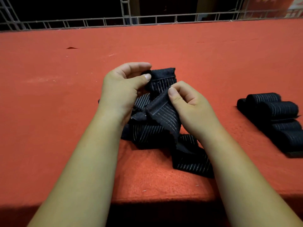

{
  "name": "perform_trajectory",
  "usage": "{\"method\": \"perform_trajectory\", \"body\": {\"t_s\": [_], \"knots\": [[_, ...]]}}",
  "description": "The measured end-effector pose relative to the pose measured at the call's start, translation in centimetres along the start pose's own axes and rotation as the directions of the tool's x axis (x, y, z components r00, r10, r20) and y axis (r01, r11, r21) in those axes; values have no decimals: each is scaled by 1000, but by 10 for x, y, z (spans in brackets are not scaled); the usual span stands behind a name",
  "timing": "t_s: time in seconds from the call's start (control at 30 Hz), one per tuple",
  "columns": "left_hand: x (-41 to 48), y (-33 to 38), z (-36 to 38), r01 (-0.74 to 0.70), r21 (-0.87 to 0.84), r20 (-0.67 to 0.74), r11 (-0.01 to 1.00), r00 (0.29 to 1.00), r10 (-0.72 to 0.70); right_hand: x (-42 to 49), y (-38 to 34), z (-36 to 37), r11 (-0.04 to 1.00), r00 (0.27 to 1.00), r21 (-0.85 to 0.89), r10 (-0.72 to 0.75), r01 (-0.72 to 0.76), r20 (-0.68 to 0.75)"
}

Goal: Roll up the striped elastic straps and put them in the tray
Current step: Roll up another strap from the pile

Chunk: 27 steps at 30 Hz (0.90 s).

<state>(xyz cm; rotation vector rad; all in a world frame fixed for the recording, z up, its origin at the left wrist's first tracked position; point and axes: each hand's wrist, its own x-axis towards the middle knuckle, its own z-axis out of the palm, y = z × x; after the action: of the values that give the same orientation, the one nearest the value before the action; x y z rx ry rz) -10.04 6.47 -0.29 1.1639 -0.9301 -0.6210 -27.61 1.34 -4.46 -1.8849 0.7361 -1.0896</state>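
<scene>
A loose pile of black elastic straps with thin white stripes [150, 133] lies on the red felt table [65, 95] in front of me. My left hand [121, 89] pinches the plain black end of one strap [162, 76], held up above the pile. My right hand [188, 104] pinches a second strap end [161, 106] between thumb and forefinger, close beside the left. Several rolled straps [275, 112] lie in a row at the right. No tray is in view.
A metal lattice rail [147, 20] runs along the table's far edge, with darkness behind it. The table's near edge [155, 200] drops into shadow below my forearms. A small dark scrap [71, 48] lies far left on the felt.
</scene>
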Motion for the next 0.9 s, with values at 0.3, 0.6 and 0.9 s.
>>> {"method": "perform_trajectory", "body": {"t_s": [0.3, 0.6, 0.9], "knots": [[-3, -7, 12, -50, 89, 6, 995, 999, 50, 10, 1, 4, 950, 953, 308, 137, -49, -270], [-8, -8, 20, -74, 122, 155, 990, 986, 55, 13, 9, 1, 943, 908, 319, 213, -95, -362], [-10, -5, 17, -128, 171, 286, 977, 955, 75, 14, 15, 0, 974, 883, 209, 171, -85, -438]]}}
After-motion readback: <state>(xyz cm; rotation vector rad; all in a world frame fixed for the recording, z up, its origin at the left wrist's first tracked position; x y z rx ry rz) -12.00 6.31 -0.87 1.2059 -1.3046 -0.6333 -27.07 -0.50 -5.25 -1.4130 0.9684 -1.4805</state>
